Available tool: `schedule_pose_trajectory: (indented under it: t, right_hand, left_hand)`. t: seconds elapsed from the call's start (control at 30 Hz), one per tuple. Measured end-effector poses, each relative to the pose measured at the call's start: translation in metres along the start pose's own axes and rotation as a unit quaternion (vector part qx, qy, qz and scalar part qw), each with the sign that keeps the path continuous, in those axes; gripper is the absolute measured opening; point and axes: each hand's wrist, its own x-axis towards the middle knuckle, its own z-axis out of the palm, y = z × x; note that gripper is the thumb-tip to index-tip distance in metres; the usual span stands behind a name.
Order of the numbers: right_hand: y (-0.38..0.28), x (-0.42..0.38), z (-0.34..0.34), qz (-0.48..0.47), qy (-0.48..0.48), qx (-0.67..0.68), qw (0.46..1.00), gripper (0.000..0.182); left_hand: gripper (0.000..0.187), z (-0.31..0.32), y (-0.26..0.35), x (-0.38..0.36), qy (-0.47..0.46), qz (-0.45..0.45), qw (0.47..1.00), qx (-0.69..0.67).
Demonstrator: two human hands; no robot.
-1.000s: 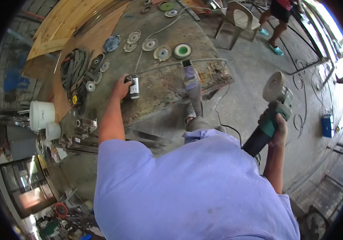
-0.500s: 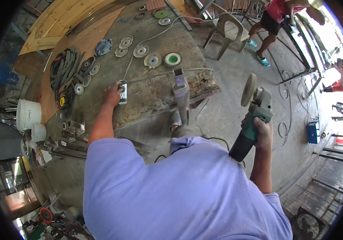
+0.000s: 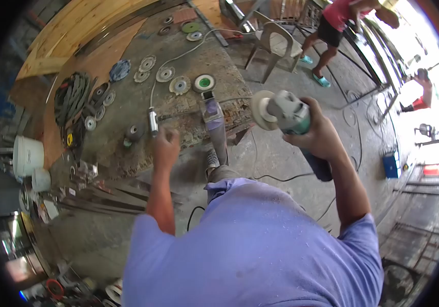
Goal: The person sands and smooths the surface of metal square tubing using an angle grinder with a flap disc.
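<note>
My right hand (image 3: 319, 133) is closed around the body of a green and black angle grinder (image 3: 297, 120), a pale disc (image 3: 264, 110) on its head facing left. My left hand (image 3: 167, 148) is just below the silver-white power socket (image 3: 153, 123) on the workbench (image 3: 188, 61). It looks apart from the socket, fingers loosely bent, nothing seen in them. A square metal tube (image 3: 214, 115) rises at the bench's front edge, between my hands.
Several grinding discs (image 3: 180, 85) and a green-centred wheel (image 3: 204, 83) lie on the bench. Left stands a white bucket (image 3: 28, 156). A plastic chair (image 3: 275, 43) is beyond the bench; a person (image 3: 339, 30) bends at a metal frame. Cables (image 3: 360, 148) cross the floor.
My left hand has come off the socket and back towards me. My right hand has raised the grinder, swinging it left and turning its disc towards the tube.
</note>
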Motion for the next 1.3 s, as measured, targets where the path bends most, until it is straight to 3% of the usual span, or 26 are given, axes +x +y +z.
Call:
schedule_pose_trajectory:
  t: [0.07,0.1,0.17,0.27,0.3,0.37,0.47,0.67,0.77,0.9,1.3]
  right_hand:
    - [-0.012,0.011,-0.002,-0.015,-0.034,-0.05,0.998,0.092]
    - [-0.018,0.017,-0.002,-0.021,-0.047,-0.067,0.996,0.092]
    - [-0.032,0.029,-0.003,-0.039,-0.073,-0.098,0.992,0.092]
    - [-0.04,0.042,0.002,-0.085,-0.095,-0.132,0.983,0.086]
    - [-0.039,0.046,0.006,-0.086,-0.094,-0.144,0.981,0.083]
    - [-0.04,0.051,0.01,-0.09,-0.095,-0.174,0.976,0.076]
    - [-0.055,0.05,0.003,-0.061,-0.12,-0.214,0.967,0.049]
    - [-0.065,0.062,-0.004,-0.042,-0.148,-0.23,0.961,0.042]
    - [-0.057,0.073,0.002,-0.083,-0.143,-0.217,0.962,0.057]
    - [-0.064,0.083,0.004,-0.067,-0.178,-0.225,0.956,0.056]
    - [-0.066,0.101,0.012,-0.077,-0.202,-0.238,0.947,0.061]
  left_hand:
    - [0.028,-0.007,0.071,-0.04,-0.181,0.008,0.971,-0.157]
    - [0.028,-0.003,0.096,-0.056,-0.291,0.024,0.935,-0.202]
    - [0.033,0.024,0.123,-0.084,-0.423,0.07,0.853,-0.298]
    - [0.077,0.055,0.171,-0.096,-0.559,-0.07,0.589,-0.579]
    - [0.088,0.054,0.196,-0.09,-0.575,-0.096,0.541,-0.606]
    - [0.098,0.05,0.239,-0.077,-0.534,-0.14,0.518,-0.654]
    - [0.11,0.056,0.262,-0.067,-0.488,-0.18,0.502,-0.691]
    - [0.108,0.06,0.275,-0.053,-0.427,-0.181,0.507,-0.727]
    - [0.105,0.061,0.273,-0.045,-0.42,-0.176,0.505,-0.734]
    - [0.103,0.065,0.264,-0.04,-0.431,-0.175,0.477,-0.746]
    - [0.104,0.067,0.262,-0.031,-0.411,-0.172,0.472,-0.761]
